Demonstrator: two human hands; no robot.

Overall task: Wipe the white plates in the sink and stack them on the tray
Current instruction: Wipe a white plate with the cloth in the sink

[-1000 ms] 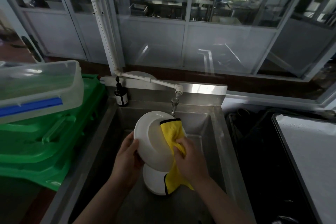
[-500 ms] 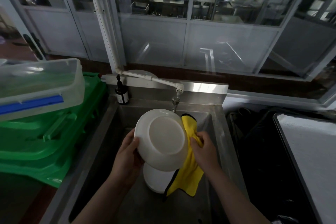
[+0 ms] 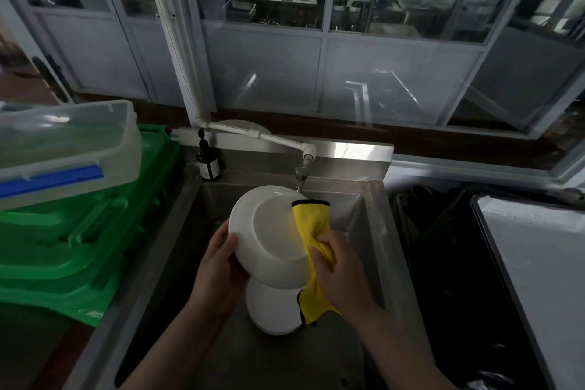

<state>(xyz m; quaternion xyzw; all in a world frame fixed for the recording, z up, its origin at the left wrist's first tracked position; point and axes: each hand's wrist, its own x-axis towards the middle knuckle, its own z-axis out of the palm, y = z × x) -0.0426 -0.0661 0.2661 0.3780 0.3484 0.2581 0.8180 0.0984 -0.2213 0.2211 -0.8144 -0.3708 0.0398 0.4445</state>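
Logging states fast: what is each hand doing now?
Left hand: gripping the plate by its rim.
Right hand: gripping the yellow cloth.

No readable text.
The bottle (image 3: 209, 161) behind the sink (image 3: 373, 231) has a pale label, too small and dim to read.

A clear plastic tub with a blue strip (image 3: 63, 146) rests on stacked green plastic crates (image 3: 79, 231); a small dark glass bottle (image 3: 208, 161) stands beneath a white pipe tap (image 3: 259, 135).
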